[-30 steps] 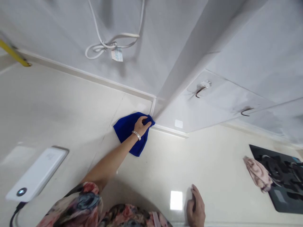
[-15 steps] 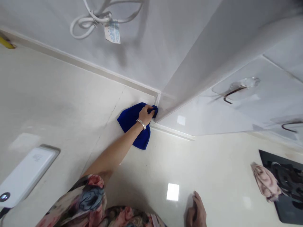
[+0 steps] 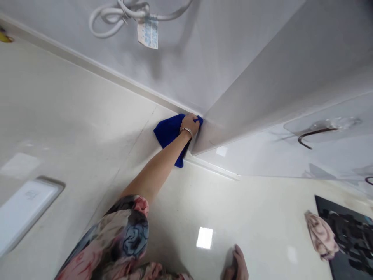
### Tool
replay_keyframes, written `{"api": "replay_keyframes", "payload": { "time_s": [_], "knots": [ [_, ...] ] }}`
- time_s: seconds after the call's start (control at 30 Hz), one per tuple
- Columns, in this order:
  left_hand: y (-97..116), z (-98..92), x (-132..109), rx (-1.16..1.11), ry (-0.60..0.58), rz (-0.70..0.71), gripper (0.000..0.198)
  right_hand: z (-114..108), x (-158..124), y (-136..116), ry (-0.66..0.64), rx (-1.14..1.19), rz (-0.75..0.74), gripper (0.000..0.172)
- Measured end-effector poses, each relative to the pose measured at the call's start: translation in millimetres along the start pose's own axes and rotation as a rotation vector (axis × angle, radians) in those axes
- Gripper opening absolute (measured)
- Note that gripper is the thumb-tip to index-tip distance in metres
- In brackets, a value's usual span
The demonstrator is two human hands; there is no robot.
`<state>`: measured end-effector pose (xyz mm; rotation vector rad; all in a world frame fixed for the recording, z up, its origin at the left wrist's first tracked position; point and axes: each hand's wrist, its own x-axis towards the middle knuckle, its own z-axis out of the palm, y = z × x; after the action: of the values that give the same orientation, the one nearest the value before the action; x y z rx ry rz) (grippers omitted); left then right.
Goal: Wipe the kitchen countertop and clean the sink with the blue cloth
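A dark blue cloth (image 3: 169,130) is bunched under my left hand (image 3: 190,123), whose fingers are closed on it. The cloth presses into the corner where the floor meets the white wall, and its loose part spreads over the floor to the left and below. A silvery bracelet circles the left wrist. At the bottom edge my right hand (image 3: 239,262) shows only in part, low over the floor. Its visible fingers look apart, and nothing can be seen in them.
A white cable (image 3: 109,21) with a tag hangs on the wall above. A white power bank (image 3: 27,212) lies on the left. Hooks (image 3: 317,134) project from the right wall. Below them sit a pinkish cloth (image 3: 322,237) and a dark mat (image 3: 323,206) holding black items. A yellow object (image 3: 5,37) lies far left.
My left hand has slid the blue cloth up along the corner, toward the back wall. The right hand stays low near the floor. The whole view has shifted slightly.
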<state>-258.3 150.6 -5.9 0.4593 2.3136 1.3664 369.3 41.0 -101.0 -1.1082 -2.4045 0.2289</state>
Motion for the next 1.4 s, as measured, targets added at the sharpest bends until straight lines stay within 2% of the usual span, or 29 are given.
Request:
{"api": "replay_keyframes", "payload": {
  "time_s": [0.1, 0.2, 0.37, 0.57, 0.77, 0.97, 1.17, 1.27, 1.4],
  "knots": [
    [12, 7.8, 11, 0.034, 0.052, -0.055, 0.019, -1, 1, -4, -0.013, -0.007, 0.006, 0.052],
    [16, 11.1, 18, 0.047, 0.108, -0.090, 0.023, -4, 3, -5, -0.042, -0.025, 0.004, 0.054],
    [9, 3.4, 25, 0.034, 0.039, -0.144, 0.033, -3, 7, -4, -0.035, -0.025, 0.029, 0.057],
    [2, -4.4, 20, 0.024, 0.029, -0.113, 0.034, 0, 13, -7, 0.012, -0.005, 0.011, 0.054],
    [-16, -15.7, -10, 0.055, -0.018, -0.063, 0.026, 1, 14, -5, 0.017, 0.009, -0.016, 0.047],
    [-37, -32.7, -65, 0.067, -0.057, -0.020, 0.023, 8, 11, -8, 0.056, 0.022, 0.014, 0.048],
    [-58, -47.2, -119, 0.071, -0.071, 0.010, 0.017, 8, 13, -7, 0.052, 0.032, -0.035, 0.048],
    [-61, -48.4, -127, 0.077, -0.068, -0.008, 0.018, 6, 16, -10, 0.042, 0.044, -0.030, 0.050],
    [-59, -45.4, -114, 0.088, -0.076, -0.055, 0.022, 4, 16, -14, 0.057, 0.032, -0.010, 0.052]
  ]
}}
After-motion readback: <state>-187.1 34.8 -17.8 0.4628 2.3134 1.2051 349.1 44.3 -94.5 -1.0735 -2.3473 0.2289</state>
